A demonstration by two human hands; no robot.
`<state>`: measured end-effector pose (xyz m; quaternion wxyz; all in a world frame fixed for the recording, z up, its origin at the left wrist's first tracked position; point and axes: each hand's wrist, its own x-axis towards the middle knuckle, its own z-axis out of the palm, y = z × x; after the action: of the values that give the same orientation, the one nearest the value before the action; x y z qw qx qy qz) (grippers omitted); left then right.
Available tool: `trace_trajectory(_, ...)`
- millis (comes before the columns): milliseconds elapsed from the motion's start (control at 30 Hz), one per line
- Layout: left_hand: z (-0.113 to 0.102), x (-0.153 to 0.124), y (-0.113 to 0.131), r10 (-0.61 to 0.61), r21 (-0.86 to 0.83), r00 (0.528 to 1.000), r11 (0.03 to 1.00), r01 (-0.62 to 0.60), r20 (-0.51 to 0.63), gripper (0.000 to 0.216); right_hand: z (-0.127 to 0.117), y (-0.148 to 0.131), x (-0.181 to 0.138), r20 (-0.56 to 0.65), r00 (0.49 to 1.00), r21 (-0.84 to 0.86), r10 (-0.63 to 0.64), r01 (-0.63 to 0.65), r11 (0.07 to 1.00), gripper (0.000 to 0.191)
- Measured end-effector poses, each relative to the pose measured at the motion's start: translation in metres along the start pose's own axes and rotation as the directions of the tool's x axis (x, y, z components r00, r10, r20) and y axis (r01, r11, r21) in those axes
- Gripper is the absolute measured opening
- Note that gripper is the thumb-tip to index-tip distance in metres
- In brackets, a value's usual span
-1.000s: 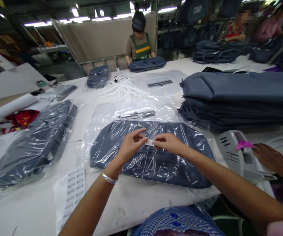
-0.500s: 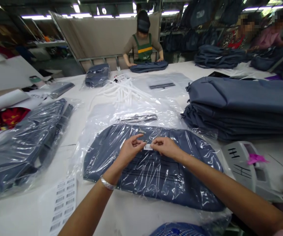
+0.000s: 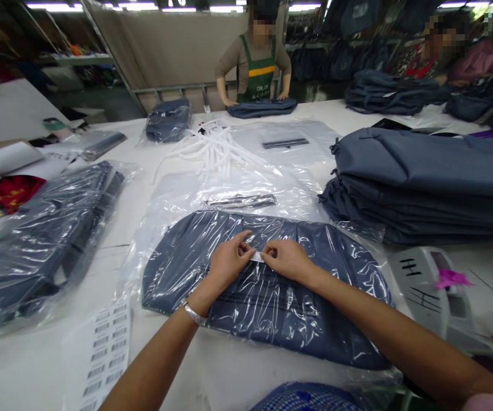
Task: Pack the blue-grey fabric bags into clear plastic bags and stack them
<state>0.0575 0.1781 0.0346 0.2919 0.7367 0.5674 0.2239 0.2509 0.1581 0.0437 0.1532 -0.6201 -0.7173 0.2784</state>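
Note:
A dark blue bag in clear plastic wrapping lies flat on the white table in front of me. Over its middle, my left hand and my right hand pinch opposite ends of a small white barcode label. The label sits at the surface of the plastic; whether it is fully stuck down I cannot tell. A sheet of barcode labels lies to the left of my left forearm.
Stacked dark blue bags stand at right, behind a grey device with a pink ribbon. Another wrapped bag lies at left. White strips rest on plastic sheets beyond. Across the table, a co-worker presses on a bag.
Both hands have come down slightly with the label, which now looks flatter against the plastic. My view has tilted downward a little.

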Motion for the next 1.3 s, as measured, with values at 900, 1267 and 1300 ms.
trace_trajectory(900,0.017,-0.012,0.000,0.073,0.388,0.997,0.920,-0.063,-0.010,0.065,0.020,0.009,0.010,0.060,0.998,-0.271,0.015,0.002,0.963,0.021)
trace_trajectory(1267,-0.042,-0.025,-0.046,0.271,0.526,0.934,0.843,-0.113,-0.234,0.037,-0.032,0.043,-0.073,-0.114,0.989,-0.237,-0.096,0.067,0.969,0.030)
trace_trajectory(1300,-0.059,-0.030,-0.061,0.185,0.493,0.932,0.870,-0.008,-0.311,0.042,-0.034,0.058,-0.094,-0.209,0.974,-0.238,-0.091,0.040,0.970,0.036)
